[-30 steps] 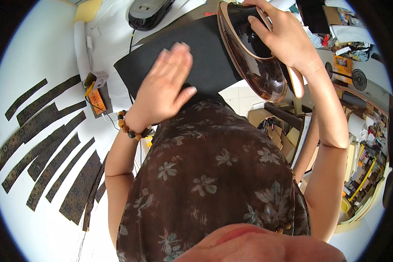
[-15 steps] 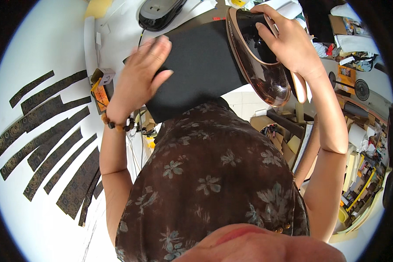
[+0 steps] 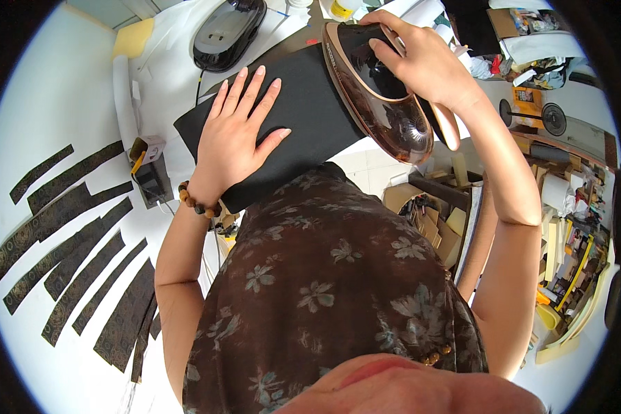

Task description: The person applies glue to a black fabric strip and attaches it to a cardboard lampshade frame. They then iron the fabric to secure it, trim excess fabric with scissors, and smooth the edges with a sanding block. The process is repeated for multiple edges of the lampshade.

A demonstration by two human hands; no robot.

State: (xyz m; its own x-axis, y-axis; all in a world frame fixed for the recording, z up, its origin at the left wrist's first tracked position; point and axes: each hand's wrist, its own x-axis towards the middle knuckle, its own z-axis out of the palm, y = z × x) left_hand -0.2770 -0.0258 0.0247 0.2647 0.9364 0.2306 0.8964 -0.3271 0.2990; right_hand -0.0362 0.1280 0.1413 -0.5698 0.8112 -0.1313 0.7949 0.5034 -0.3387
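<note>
A glossy, brown-bodied, copper-trimmed clothes iron is gripped at its handle by the right hand, with the fingers curled round. The iron is held over the right end of a flat black cloth sheet; its underside is hidden, and whether water is contained in the dark body cannot be told. The sheet's left part is covered by the left hand, laid open, palm down, with fingers spread.

In a small white box left of the sheet, a yellow stick-like item is partly seen. In an open brown cardboard carton below the iron, dark items are crowded, too small to be identified. Colourful packets are held in a tan cardboard box at upper right. The sheet's near edge is partly hidden by a brown flowered garment. A squat yellow-and-clear container is cut off at the top.
</note>
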